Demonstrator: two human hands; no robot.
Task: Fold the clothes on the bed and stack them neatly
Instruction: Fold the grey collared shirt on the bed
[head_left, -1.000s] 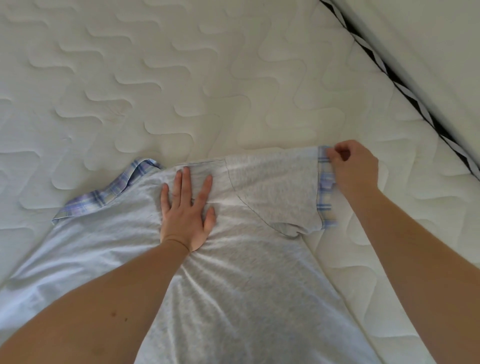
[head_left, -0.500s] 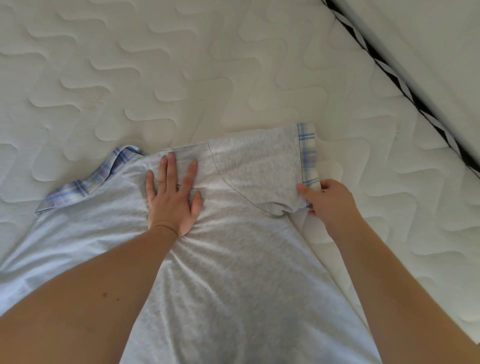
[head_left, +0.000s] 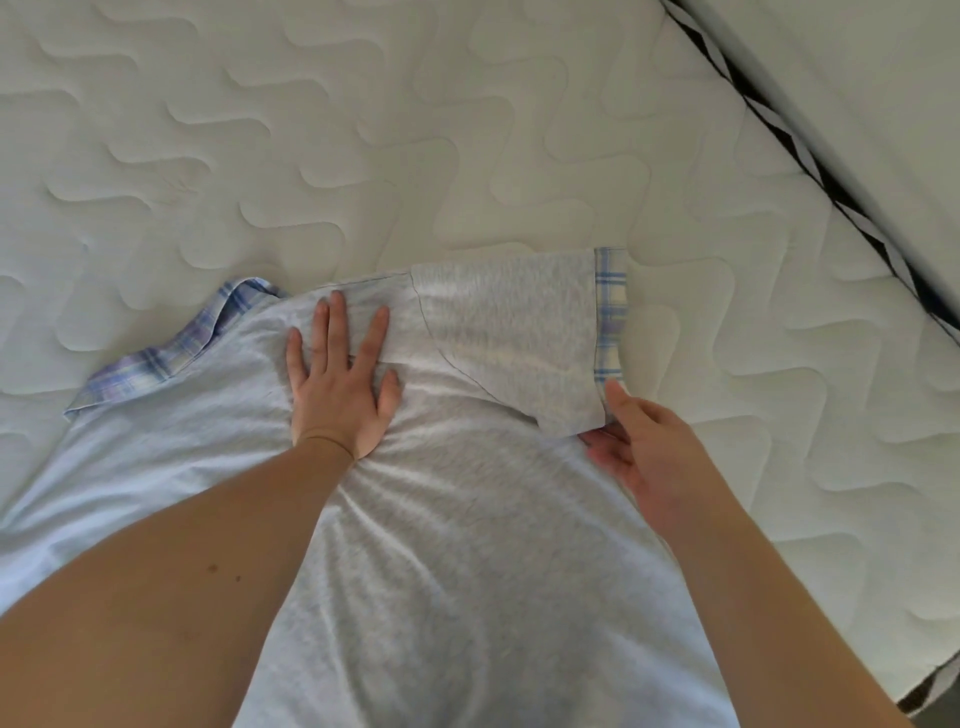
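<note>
Since our right hand (head_left: 649, 447) dropped from the sleeve's (head_left: 514, 338) far cuff, fingers loosely spread at its near edge; left hand (head_left: 337, 384) stays flat, spread, pinning the shirt (head_left: 467, 571); sleeve fold next.

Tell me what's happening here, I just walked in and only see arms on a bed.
A person is laying out a grey shirt on a mattress to fold it. The left hand presses flat on the chest near the plaid collar. The right hand is at the lower edge of the sleeve, fingers straight and touching it near the plaid cuff. The sleeve lies spread out; no fold is made yet.
</note>
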